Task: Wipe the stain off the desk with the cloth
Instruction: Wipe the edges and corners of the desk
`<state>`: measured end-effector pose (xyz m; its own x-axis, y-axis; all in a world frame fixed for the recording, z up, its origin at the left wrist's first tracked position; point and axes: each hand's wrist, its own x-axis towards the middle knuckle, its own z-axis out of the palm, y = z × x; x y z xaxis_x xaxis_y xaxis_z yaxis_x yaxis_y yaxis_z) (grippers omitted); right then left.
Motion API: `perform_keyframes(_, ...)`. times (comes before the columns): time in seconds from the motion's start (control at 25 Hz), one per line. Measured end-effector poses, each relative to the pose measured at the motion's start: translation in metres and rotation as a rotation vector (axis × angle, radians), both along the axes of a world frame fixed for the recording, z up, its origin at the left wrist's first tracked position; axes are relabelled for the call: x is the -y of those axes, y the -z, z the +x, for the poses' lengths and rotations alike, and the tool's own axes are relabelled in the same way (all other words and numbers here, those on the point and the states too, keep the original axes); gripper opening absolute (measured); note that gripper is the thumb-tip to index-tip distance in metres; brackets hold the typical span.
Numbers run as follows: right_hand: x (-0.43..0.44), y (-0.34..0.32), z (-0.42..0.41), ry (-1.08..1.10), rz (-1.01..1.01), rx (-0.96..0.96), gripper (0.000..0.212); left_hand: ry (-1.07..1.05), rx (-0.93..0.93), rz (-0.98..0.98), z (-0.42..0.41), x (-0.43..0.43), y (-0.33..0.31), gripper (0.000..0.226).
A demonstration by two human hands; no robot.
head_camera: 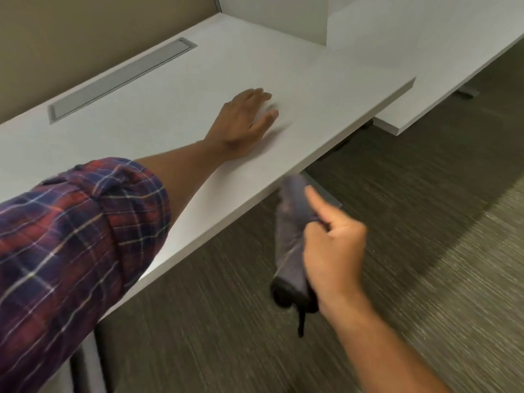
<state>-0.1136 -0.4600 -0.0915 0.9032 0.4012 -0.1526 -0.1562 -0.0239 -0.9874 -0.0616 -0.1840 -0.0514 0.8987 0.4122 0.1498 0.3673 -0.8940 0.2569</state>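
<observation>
Nearest the camera, a right hand (334, 251) grips a rolled grey cloth (292, 239) over the carpet (397, 222), off the front edge of a white desk (175, 109). The fingers curl shut around the roll while the index finger points up and forward along it. The cloth's long axis runs from its dark lower end, near the wrist, up toward the desk edge, with its upper tip just short of that edge; whether tip and edge touch cannot be told through the blur.

Beyond and to the left of that hand, a forearm in a rolled plaid sleeve (71, 236) reaches across the desk. The left hand (243, 120) lies palm down on the surface, fingers loosely spread and holding nothing, its fingertips smeared by motion. A faint grey smudge beside those fingertips may be the stain or only blur; the frame does not settle it.

The cloth is not yet on the desk. The surface to be wiped lies ahead and to the left of the right hand, around the left hand, so the cloth-bearing hand is the one that must travel up and over the edge. Farther back, a grey slot (122, 78) is set in the desk.
</observation>
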Motion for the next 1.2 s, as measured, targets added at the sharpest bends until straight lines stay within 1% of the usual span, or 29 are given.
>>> perform_keyframes(0.08, 0.000, 0.000, 0.033, 0.176, -0.004, 0.009, 0.060, 0.012, -0.015, -0.009, 0.001, 0.000, 0.001, 0.067)
perform_keyframes(0.12, -0.006, -0.002, 0.046, 0.202, -0.018, 0.029, 0.060, 0.017, -0.014, -0.011, 0.001, -0.001, 0.001, 0.066)
perform_keyframes(0.24, -0.032, -0.005, 0.052, 0.140, -0.069, 0.088, 0.058, 0.021, 0.002, -0.016, 0.000, -0.002, 0.001, 0.063)
perform_keyframes(0.4, -0.047, 0.000, 0.014, 0.103, -0.114, 0.143, 0.056, 0.024, 0.000, -0.020, 0.006, -0.003, 0.003, 0.059)
perform_keyframes(0.52, -0.046, 0.002, -0.020, 0.004, -0.170, 0.222, 0.051, 0.037, -0.020, -0.027, 0.008, -0.004, 0.002, 0.065)
perform_keyframes(0.64, -0.037, 0.003, -0.045, -0.200, -0.153, 0.240, 0.048, 0.028, -0.035, -0.065, 0.003, -0.004, 0.003, 0.071)
perform_keyframes(0.72, -0.026, 0.004, -0.052, -0.347, -0.094, 0.201, 0.051, 0.014, -0.029, -0.129, 0.001, -0.002, 0.002, 0.077)
perform_keyframes(0.76, -0.020, 0.006, -0.053, -0.393, -0.050, 0.148, 0.054, 0.009, -0.025, -0.156, 0.001, -0.001, 0.002, 0.080)
perform_keyframes(0.8, -0.013, 0.009, -0.051, -0.386, -0.006, 0.055, 0.058, 0.006, -0.023, -0.171, 0.000, -0.001, 0.002, 0.082)
perform_keyframes(0.84, -0.005, 0.012, -0.043, -0.320, 0.019, -0.068, 0.063, 0.005, -0.024, -0.172, 0.000, -0.001, 0.001, 0.083)
perform_keyframes(0.88, 0.004, 0.017, -0.029, -0.207, 0.016, -0.170, 0.068, 0.000, -0.029, -0.166, 0.000, -0.002, 0.001, 0.083)
perform_keyframes(0.96, 0.022, 0.023, 0.015, 0.028, 0.011, -0.263, 0.073, -0.009, -0.041, -0.150, 0.002, -0.003, 0.003, 0.082)
perform_keyframes(1.08, 0.036, 0.022, 0.100, 0.283, 0.057, -0.239, 0.070, -0.017, -0.063, -0.133, 0.004, -0.005, 0.005, 0.083)
perform_keyframes(1.2, 0.029, 0.009, 0.175, 0.354, 0.081, -0.104, 0.067, -0.017, -0.094, -0.082, 0.005, -0.007, 0.006, 0.080)
